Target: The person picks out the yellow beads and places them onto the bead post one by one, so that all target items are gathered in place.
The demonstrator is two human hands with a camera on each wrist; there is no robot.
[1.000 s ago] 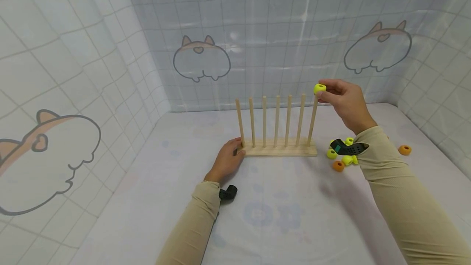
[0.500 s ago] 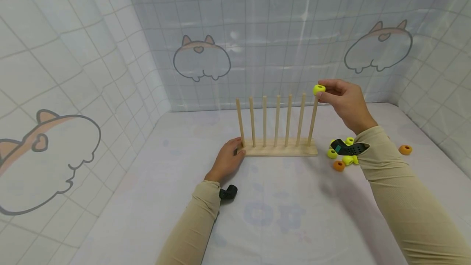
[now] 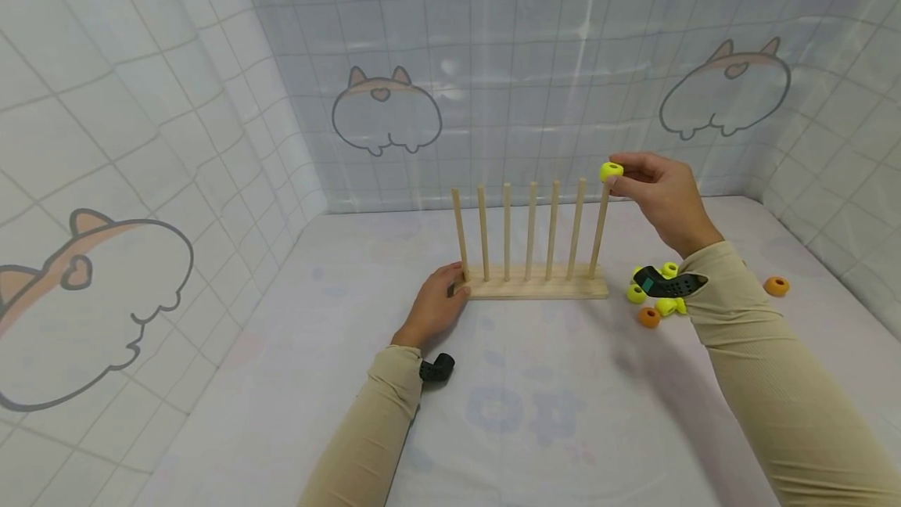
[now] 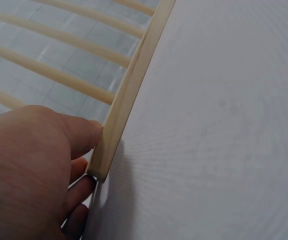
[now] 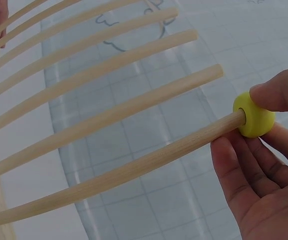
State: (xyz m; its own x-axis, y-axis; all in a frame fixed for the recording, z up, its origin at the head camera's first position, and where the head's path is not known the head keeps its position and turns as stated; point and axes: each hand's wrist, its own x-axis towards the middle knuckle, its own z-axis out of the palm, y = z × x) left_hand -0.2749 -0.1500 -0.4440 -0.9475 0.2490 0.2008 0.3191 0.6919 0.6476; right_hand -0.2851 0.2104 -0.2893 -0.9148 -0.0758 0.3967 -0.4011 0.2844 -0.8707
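Observation:
A wooden rack with a flat base (image 3: 535,288) and a row of several upright dowels stands on the cloth. My right hand (image 3: 658,198) pinches a yellow bead (image 5: 256,116) between thumb and fingers at the top of the rightmost dowel (image 5: 129,167). In the right wrist view, the dowel's tip sits in the bead's hole. At the rack's other end, my left hand (image 3: 432,305) grips the base's left end, thumb on the front edge (image 4: 106,145) and fingers curled behind it. The other dowels bear no beads.
Several yellow beads (image 3: 665,307) lie in a loose group right of the rack, partly hidden by the right wrist's black band (image 3: 669,284). An orange bead (image 3: 649,318) lies in front of them, another orange bead (image 3: 777,286) farther right. Tile-patterned sheets rise behind and at both sides.
Almost nothing has moved. The right hand keeps the yellow bead at the rightmost dowel's tip with only slight shifts, and the left hand stays on the base.

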